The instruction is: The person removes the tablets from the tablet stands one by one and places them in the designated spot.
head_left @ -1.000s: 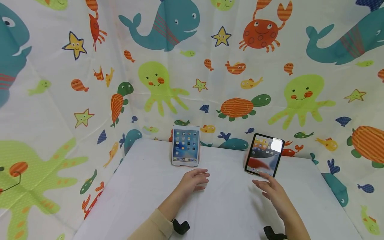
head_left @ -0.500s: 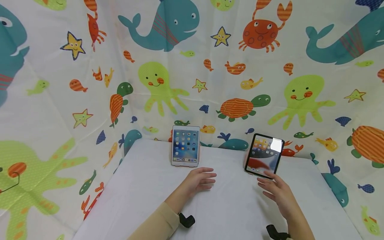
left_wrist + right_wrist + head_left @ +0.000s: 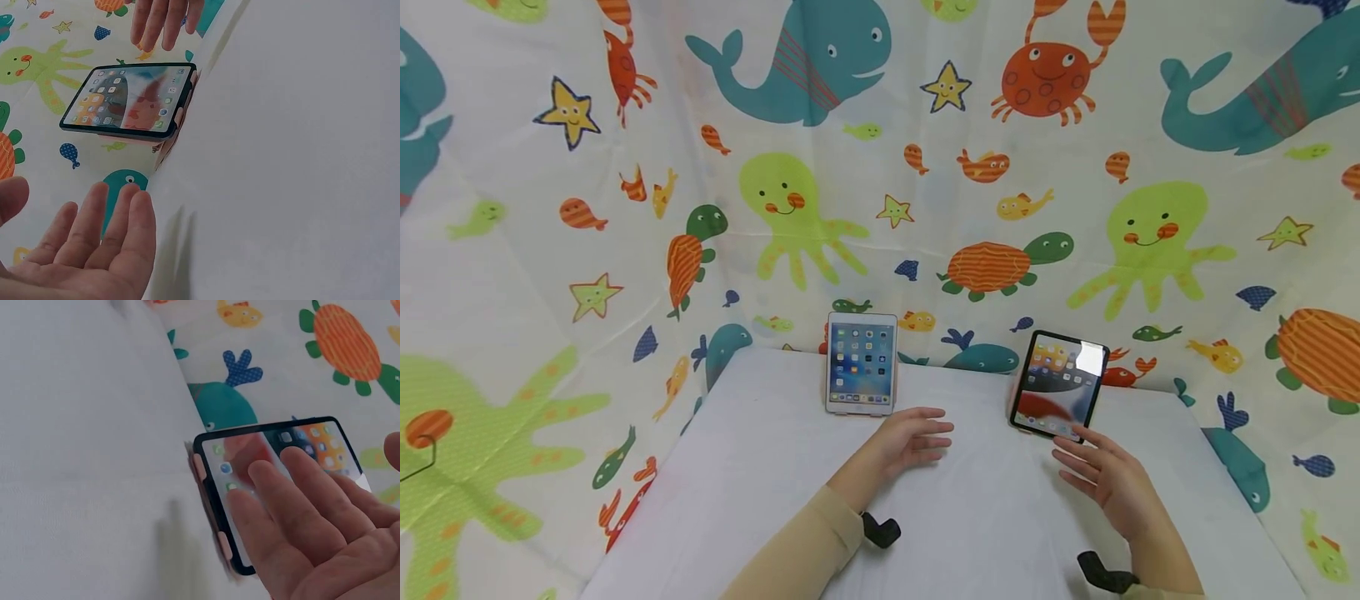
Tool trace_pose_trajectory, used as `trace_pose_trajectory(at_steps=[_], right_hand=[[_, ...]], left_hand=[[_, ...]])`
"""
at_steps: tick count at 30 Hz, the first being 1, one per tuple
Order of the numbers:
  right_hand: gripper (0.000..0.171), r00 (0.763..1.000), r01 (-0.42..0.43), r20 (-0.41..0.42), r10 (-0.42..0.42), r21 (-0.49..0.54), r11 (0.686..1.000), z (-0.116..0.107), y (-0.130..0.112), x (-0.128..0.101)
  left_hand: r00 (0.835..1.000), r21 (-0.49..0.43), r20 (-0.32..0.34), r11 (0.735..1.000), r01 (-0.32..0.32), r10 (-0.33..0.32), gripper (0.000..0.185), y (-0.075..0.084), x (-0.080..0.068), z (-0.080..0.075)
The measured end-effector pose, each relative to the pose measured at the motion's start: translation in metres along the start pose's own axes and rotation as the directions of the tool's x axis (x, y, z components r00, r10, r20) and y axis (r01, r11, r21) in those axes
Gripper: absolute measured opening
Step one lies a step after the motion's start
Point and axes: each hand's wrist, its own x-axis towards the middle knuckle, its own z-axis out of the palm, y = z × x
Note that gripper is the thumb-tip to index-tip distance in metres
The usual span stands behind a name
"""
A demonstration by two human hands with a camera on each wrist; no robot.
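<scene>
A white-framed tablet [image 3: 861, 364] leans upright on a stand at the back of the table, its home screen lit. To its right a black-framed tablet [image 3: 1060, 385] also leans on a pinkish stand [image 3: 226, 545], tilted, with app icons showing. My left hand [image 3: 912, 442] hovers just in front and to the right of the white tablet, fingers extended and holding nothing. Before the lower edge of the black tablet is my right hand [image 3: 1108, 482], its fingers loosely straight. In the right wrist view these fingers [image 3: 312, 487] cover part of that screen; contact cannot be told.
White cloth [image 3: 760, 467] covers the table. Behind and on both sides hangs a curtain [image 3: 850, 183] printed with sea animals. A black wrist strap piece [image 3: 880, 530] sits at the left cuff, another black piece [image 3: 1107, 575] at the right.
Both hands have drifted right; the left also rose slightly, and the right moved back from the black tablet's lower edge. The head view has shifted a little. The tablets stay in place.
</scene>
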Motion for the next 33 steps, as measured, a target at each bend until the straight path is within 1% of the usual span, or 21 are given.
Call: trace_pose_trajectory(at_steps=[6, 10, 16, 21, 24, 29, 33], right_hand=[[0.070, 1.000, -0.006, 0.018, 0.006, 0.047, 0.999, -0.008, -0.002, 0.001], [0.068, 1.000, 0.003, 0.016, -0.004, 0.054, 0.999, -0.013, -0.004, 0.001], [0.070, 0.999, 0.037, 0.027, -0.038, 0.038, 0.999, -0.019, -0.007, 0.001], [0.070, 0.999, 0.044, 0.022, -0.045, 0.022, 0.999, -0.020, -0.009, 0.000], [0.069, 0.999, 0.044, 0.018, -0.044, 0.008, 0.999, -0.023, -0.011, 0.000], [0.068, 0.999, 0.038, 0.016, -0.038, -0.013, 0.999, -0.033, -0.012, 0.001], [0.068, 1.000, 0.029, -0.007, -0.029, -0.025, 0.999, -0.040, -0.011, 0.001]], left_hand=[[1.000, -0.021, 0.029, 1.000, 0.009, -0.009, 0.052, 0.002, 0.007, 0.005], [0.999, -0.021, 0.048, 1.000, 0.012, -0.011, 0.054, 0.004, 0.012, 0.008], [0.998, -0.033, 0.057, 0.999, 0.009, -0.007, 0.055, 0.008, 0.022, 0.012], [0.998, -0.025, 0.058, 1.000, -0.001, 0.003, 0.052, 0.012, 0.025, 0.017], [0.998, -0.018, 0.057, 1.000, 0.001, 0.001, 0.049, 0.016, 0.027, 0.021], [0.999, -0.020, 0.046, 1.000, -0.019, 0.020, 0.044, 0.019, 0.031, 0.031], [0.999, -0.032, 0.039, 0.999, -0.029, 0.030, 0.043, 0.019, 0.036, 0.039]])
